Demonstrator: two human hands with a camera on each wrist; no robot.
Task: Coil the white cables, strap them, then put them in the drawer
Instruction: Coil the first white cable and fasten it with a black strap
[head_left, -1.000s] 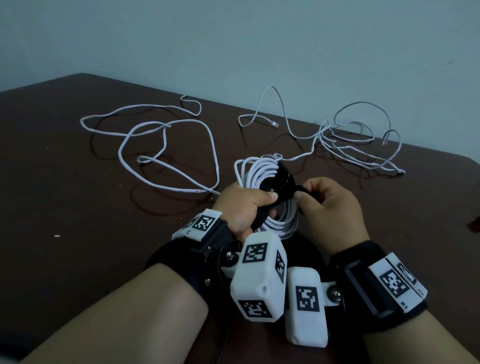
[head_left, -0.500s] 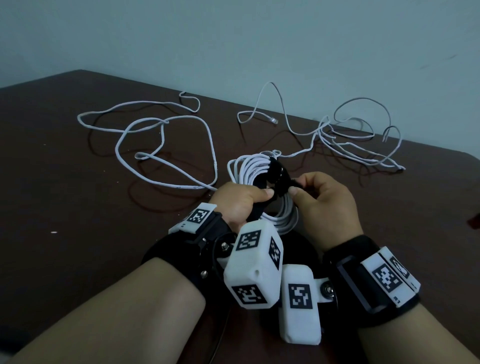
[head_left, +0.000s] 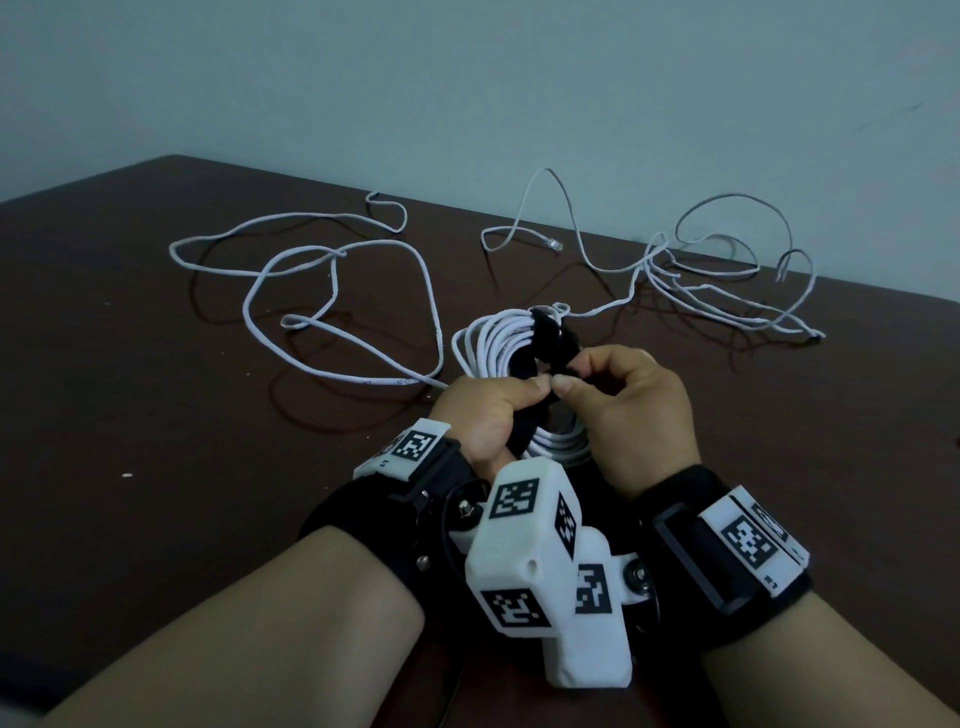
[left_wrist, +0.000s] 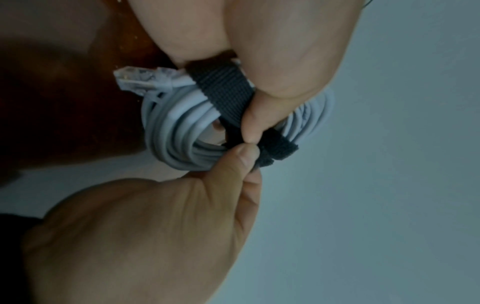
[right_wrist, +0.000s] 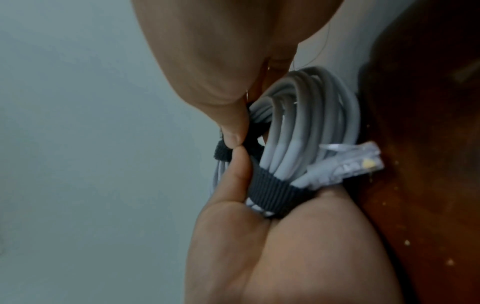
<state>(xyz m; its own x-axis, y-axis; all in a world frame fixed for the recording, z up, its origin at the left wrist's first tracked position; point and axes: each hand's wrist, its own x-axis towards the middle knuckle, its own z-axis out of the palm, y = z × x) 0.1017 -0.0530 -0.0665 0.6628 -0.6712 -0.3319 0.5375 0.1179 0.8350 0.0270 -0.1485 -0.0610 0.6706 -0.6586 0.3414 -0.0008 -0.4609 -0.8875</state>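
Observation:
A white cable coil (head_left: 493, 343) is gripped in my left hand (head_left: 519, 400), just above the table. A black strap (head_left: 550, 338) wraps around the bundle. The left wrist view shows the strap (left_wrist: 223, 88) pinned under my left thumb, beside the coil's clear plug (left_wrist: 140, 79). My right hand (head_left: 576, 382) pinches the strap's free end between thumb and forefinger, right against the left thumb. In the right wrist view the strap (right_wrist: 275, 191) bands the loops near the plug (right_wrist: 348, 164). No drawer is in view.
Two loose white cables lie on the dark brown table (head_left: 156, 389): one sprawled at the left (head_left: 332, 291), one tangled at the right (head_left: 727, 291) near the far edge. A pale wall stands behind the table.
My right hand has drawn the strap's end in closer to my left thumb. The coil stays in the left hand, and the loose cables have not moved.

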